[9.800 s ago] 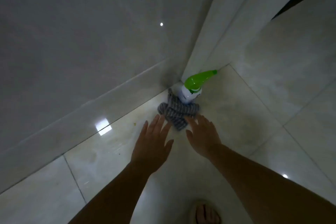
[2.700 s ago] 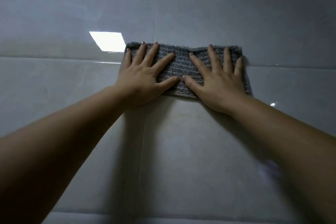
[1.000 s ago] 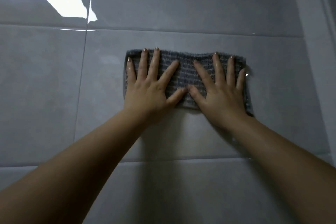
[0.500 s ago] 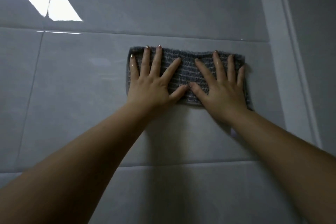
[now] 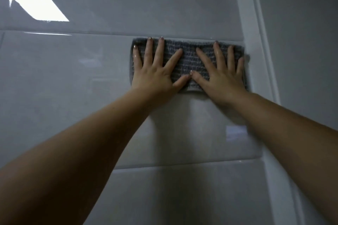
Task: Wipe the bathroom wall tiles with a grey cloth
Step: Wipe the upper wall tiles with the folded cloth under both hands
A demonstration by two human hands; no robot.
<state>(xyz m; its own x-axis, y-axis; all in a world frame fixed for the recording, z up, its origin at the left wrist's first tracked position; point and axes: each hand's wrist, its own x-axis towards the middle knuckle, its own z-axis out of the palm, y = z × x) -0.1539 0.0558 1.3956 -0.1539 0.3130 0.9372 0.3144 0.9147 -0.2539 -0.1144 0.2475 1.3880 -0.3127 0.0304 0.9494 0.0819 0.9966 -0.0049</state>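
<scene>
– Against the wall tiles (image 5: 73,82), just under a horizontal grout line (image 5: 91,33), we see the grey cloth (image 5: 188,58) spread flat as a wide band. Agree?
– Agree. Both hands on it: the left hand (image 5: 155,76) covers the cloth's left half, the right hand (image 5: 222,80) the right half.
– Finger state, we log it: all straight, fanned wide, pressed flat on the fabric.
– Same for both. We mark the left fingers (image 5: 160,51) pointing up, tips at or just short of the cloth's top edge; the little finger runs along the left edge.
– And the right fingers (image 5: 218,55) also point up; that little finger lies just inside the right edge.
– The thumbs (image 5: 182,80) angle toward each other low on the cloth, at its middle. Tips touching or just apart, we cannot tell.
– Bare ribbed fabric shows in the wedge between the two index fingers, plus a pale hem strip under the thumbs.
– So the cloth lies under the fingers, sandwiched between them and the tile.
– Right. Its right end reaches the white trim (image 5: 256,45) that runs up the wall; overlap or not, we cannot tell.
– Both palm heels cover the cloth's bottom edge.
– Rest we note: a bright glare patch (image 5: 40,10) on the glossy tile, upper left, well apart from the hands; plain grey wall (image 5: 301,42) beyond the trim.
</scene>
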